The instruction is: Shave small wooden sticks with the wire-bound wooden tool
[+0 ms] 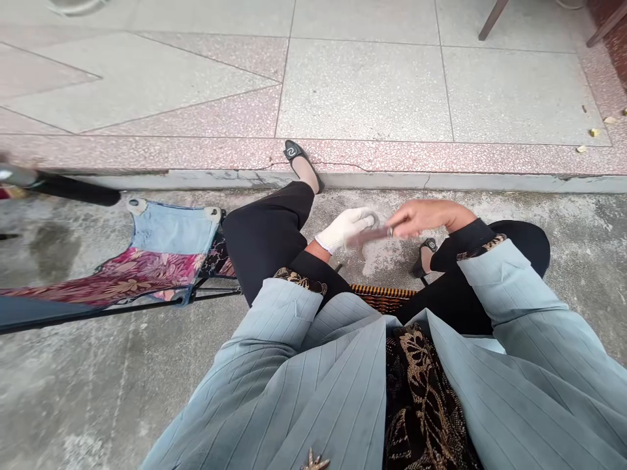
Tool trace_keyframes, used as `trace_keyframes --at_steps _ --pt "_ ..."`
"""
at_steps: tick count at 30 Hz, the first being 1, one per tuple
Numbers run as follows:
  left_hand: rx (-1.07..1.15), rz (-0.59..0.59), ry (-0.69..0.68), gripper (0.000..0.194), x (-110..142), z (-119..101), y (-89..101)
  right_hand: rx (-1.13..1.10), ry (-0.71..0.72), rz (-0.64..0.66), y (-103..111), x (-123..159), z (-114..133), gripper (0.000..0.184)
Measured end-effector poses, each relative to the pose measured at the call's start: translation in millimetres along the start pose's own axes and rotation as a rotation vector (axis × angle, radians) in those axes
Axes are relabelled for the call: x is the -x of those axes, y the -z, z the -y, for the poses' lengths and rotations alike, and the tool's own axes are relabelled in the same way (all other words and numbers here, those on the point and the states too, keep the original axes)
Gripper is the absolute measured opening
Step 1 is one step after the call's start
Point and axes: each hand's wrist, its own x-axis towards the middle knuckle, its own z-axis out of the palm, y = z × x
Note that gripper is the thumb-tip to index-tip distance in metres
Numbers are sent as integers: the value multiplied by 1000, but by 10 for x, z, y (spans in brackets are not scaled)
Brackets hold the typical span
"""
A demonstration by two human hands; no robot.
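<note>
My left hand wears a white knitted glove. Its fingers curl round something small and greyish that blur and the fingers mostly hide, so I cannot make out its kind. My bare right hand is closed on a blurred knife-like tool, with a brownish flat blade and a light band near my fingers. The blade points left and crosses in front of the gloved palm. Both hands are close together above the concrete, between my knees.
Under me is a woven wicker seat. To the left stands a folding chair with patterned cloth, and a blurred black bar sticks in above it. Ahead, a raised tiled step has a stone edge; my left shoe rests against it. Furniture legs stand at upper right.
</note>
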Motion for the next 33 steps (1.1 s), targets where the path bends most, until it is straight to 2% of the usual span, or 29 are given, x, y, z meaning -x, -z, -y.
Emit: trace_keyframes --at_steps 2,4,7,10,12,14,16,19,20,21,22,25,27,28,30,33 --pt "65 14 14 39 -18 1 -29 -107 61 -312 112 115 -9 35" --pt "56 74 7 38 -24 -9 -60 -97 33 -508 189 170 -47 31" --pt "-30 207 6 39 -13 -26 -92 131 -42 -619 202 134 -108 24" --pt "-108 273 20 45 -1 -23 -86 527 -235 -624 142 15 -120 27" --pt "-155 269 8 46 -1 -6 -72 672 -376 -565 80 -91 -103 27" --pt "-194 261 -14 44 -4 22 -67 690 -462 -470 -1 -208 -77 22" --pt "-207 249 -31 41 -5 56 -77 651 -506 -255 -87 -303 -50 13" --pt "-172 209 -58 37 -7 105 -96 469 -444 167 -146 -309 -4 10" --pt "-143 190 -68 36 -10 118 -98 381 -374 248 -131 -264 10 14" --pt "-104 165 -73 35 -16 129 -96 311 -311 261 -99 -199 21 17" --pt "-57 129 -69 35 -25 137 -91 185 -182 200 -54 -122 27 21" --pt "61 40 -8 41 -53 148 -80 -172 54 -310 101 99 13 32" --pt "89 59 17 43 -59 147 -91 -378 158 -641 177 166 -23 33" --pt "98 96 13 43 -55 145 -104 -447 182 -767 204 167 -48 32" --pt "149 171 -12 45 -34 137 -135 -478 153 -933 244 124 -111 28" --pt "335 278 -29 53 10 103 -162 -259 -49 -1022 295 34 -219 18"
